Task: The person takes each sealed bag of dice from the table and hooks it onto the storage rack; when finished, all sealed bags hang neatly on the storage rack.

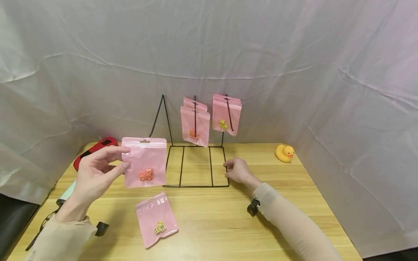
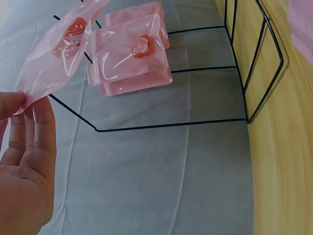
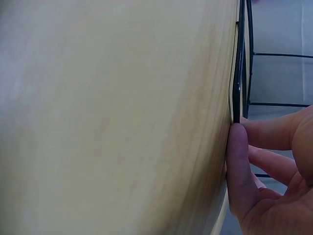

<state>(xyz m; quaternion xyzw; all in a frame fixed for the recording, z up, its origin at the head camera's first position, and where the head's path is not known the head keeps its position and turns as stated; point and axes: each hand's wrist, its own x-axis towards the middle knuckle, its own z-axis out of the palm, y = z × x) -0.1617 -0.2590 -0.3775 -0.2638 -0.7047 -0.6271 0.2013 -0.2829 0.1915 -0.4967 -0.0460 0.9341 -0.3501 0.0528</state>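
My left hand (image 1: 98, 172) pinches the left edge of a pink zip bag (image 1: 143, 154) between thumb and fingers. Orange dice (image 1: 147, 174) show inside the bag, which is upright in front of the left prong of a black wire rack (image 1: 163, 96). In the right wrist view, the thumb and fingers of my right hand (image 3: 269, 181) pinch the side wire of the rack's base. Pink bags with orange dice (image 1: 196, 123) hang on the middle prong, and pink bags with yellow dice (image 1: 233, 117) on the right one. Another pink bag (image 1: 151, 212) with yellow dice lies flat on the table.
A yellow rubber duck (image 1: 285, 153) stands at the back right of the wooden table (image 1: 248, 224). At the left lie a red and black object (image 1: 98, 146) and a pale green object (image 1: 68, 192), partly behind my left arm. Grey cloth (image 1: 196, 43) hangs behind and at the sides.
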